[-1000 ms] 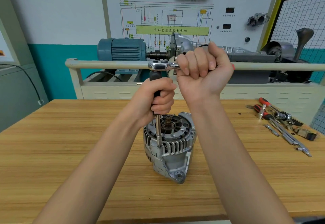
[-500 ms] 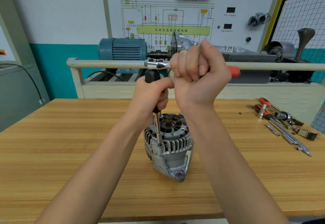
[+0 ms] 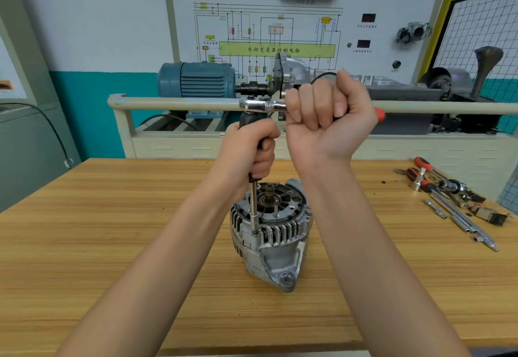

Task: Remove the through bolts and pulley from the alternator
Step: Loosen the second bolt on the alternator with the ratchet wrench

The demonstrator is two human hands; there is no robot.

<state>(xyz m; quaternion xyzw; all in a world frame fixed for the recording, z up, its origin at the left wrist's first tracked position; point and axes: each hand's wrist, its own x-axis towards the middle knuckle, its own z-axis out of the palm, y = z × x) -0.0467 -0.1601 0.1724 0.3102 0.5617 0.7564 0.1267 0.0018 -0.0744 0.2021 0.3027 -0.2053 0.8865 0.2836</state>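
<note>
A silver alternator [image 3: 276, 240] stands on the wooden table [image 3: 112, 230] with its shaft end up and no pulley on the shaft. A long extension bar [image 3: 254, 209] runs straight down from a chrome ratchet head [image 3: 256, 105] to a through bolt [image 3: 255, 232] at the housing's near-left rim. My left hand [image 3: 252, 150] grips the black handle of the bar, just above the alternator. My right hand [image 3: 326, 117] is wrapped round the ratchet's handle, whose red end [image 3: 379, 114] sticks out to the right.
Several loose tools, red-handled screwdrivers [image 3: 426, 164], sockets and bars [image 3: 459, 219], lie on the table's right side. Behind the table stand a cream rail [image 3: 173, 103], a blue motor [image 3: 196, 79] and a wiring-diagram board [image 3: 277, 34].
My right hand has swung the ratchet handle a little to the left and back, and the red end shows more. The left hand and alternator stay in place.
</note>
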